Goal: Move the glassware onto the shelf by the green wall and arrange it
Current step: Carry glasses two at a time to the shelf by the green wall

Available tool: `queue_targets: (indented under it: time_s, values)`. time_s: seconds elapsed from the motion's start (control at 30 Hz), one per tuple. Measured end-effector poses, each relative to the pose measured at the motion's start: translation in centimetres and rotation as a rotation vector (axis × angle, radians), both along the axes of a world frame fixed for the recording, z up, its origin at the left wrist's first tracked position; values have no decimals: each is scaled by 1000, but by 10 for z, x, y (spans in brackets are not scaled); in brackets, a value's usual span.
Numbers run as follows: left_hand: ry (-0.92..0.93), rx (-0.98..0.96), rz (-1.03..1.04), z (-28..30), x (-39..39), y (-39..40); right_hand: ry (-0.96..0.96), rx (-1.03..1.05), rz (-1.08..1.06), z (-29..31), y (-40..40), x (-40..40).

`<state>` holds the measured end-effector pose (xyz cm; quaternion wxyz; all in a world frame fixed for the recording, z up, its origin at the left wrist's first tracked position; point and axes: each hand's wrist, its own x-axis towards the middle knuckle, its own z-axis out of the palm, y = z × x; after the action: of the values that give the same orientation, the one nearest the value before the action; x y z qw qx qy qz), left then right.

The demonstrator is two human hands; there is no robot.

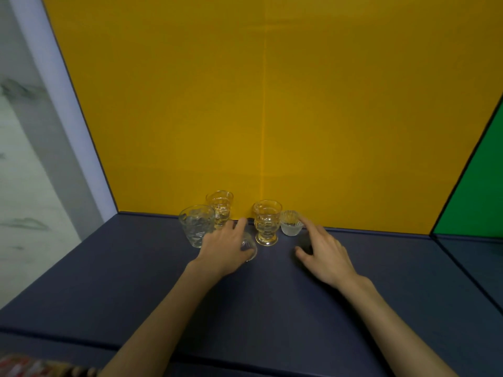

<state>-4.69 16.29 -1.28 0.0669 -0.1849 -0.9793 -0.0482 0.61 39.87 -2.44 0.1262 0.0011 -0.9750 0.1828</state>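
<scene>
Right now the left hand [226, 244] has its fingers [241, 223] wrapped round a small glass [249, 247], the right hand [324, 250] spread loose just short of the ribbed cup [291, 227] on the bench [258, 308], so pickup looks underway, the carry rightward to the green wall [476, 191] next.

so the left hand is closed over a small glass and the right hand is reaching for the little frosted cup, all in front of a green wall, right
Not quite: the wall behind the glasses is yellow, and the green wall sits off to the right, as the head view shows. The rest holds: the left hand is closed over a small glass, and the right hand is reaching for the little frosted cup.
</scene>
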Motion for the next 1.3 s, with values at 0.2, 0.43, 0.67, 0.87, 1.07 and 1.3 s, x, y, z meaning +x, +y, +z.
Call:
queue_targets:
  time_s: [0.2, 0.43, 0.67, 0.87, 1.07, 1.3]
  values:
    - [-64, 66, -34, -5, 3, -15, -64, -4, -10, -2, -2, -14]
    - [-159, 708, -5, -3, 21, -20, -21, -108, -33, -13, 3, -16]
    - [-348, 1201, -32, 0, 22, -23, 97, -158, -92, -8, -2, -11]
    - [-360, 1222, -77, -2, 29, -31, 23, -27, -79, -3, -10, -15]
    - [-402, 1245, -53, -1, 35, -37, 3, -15, -118, -8, -10, -17]
    - [-432, 1223, -73, 1, 41, -37, 13, -4, -200, -8, -13, -16]
